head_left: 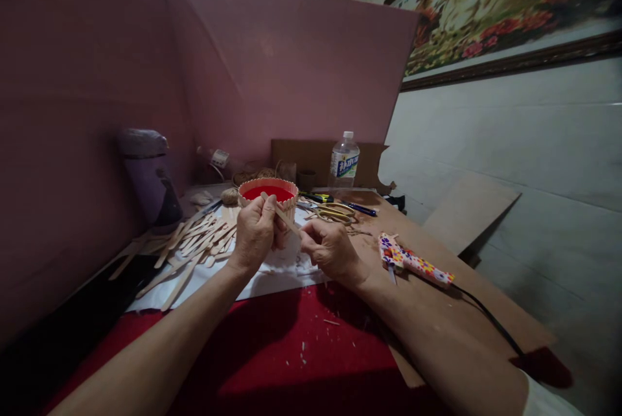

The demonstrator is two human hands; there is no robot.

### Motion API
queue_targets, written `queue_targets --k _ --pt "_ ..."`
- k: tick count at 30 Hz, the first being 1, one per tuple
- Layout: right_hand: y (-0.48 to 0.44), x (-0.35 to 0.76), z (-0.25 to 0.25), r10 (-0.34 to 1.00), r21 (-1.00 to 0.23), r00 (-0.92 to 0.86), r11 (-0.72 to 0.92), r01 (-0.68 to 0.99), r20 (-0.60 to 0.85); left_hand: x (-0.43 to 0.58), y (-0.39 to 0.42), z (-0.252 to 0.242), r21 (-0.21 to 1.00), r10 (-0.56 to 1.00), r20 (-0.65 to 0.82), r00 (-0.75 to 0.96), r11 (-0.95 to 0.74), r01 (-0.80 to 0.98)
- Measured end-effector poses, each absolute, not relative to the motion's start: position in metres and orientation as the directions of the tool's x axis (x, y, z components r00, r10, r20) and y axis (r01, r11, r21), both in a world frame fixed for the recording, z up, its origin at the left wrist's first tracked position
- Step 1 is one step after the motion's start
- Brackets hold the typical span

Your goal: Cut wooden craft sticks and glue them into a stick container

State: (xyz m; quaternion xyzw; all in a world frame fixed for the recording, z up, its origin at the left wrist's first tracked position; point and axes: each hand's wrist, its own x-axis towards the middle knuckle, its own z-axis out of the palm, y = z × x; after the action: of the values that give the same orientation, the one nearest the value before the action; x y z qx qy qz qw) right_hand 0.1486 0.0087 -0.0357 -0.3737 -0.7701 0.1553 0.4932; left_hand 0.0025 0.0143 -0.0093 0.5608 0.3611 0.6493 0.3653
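Note:
A flat wooden craft stick [287, 220] is stretched at a slant between my two hands. My left hand [256, 232] is closed, pinching its upper part between thumb and fingers. At the lower end, the fingers of my right hand [329, 247] are closed on the same stick. Just behind the hands stands a round basket [243, 190] with a scalloped rim of sticks and a red inside; my left hand hides part of its front. Many loose craft sticks [199, 241] lie heaped on white paper to the left of my left hand.
Gold-handled scissors [335, 212] and pliers [315, 197] lie behind my right hand. A flower-patterned glue gun [415, 262] with a black cord rests on cardboard at right. A plastic bottle [345, 163] stands at the back, a purple tumbler [150, 179] at left. Wood scraps dot the red cloth [291, 351].

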Motion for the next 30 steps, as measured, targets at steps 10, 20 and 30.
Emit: queue_targets --k 10,20,30 --pt "0.0147 0.1466 -0.0369 0.899 -0.910 -0.168 0.414 0.030 0.404 -0.0019 0.0172 -0.0047 0.873 0.873 0.462 -0.159 -0.479 -0.096" --pt "0.0135 0.1448 -0.0361 0.933 -0.960 -0.227 0.278 -0.037 0.280 0.0025 0.0109 -0.0131 0.782 0.779 0.620 -0.099 -0.603 0.157" --pt "0.0128 0.1459 -0.0319 0.931 -0.959 -0.273 0.188 -0.212 0.243 0.0014 0.0132 -0.0125 0.788 0.768 0.616 -0.176 -0.599 0.147"
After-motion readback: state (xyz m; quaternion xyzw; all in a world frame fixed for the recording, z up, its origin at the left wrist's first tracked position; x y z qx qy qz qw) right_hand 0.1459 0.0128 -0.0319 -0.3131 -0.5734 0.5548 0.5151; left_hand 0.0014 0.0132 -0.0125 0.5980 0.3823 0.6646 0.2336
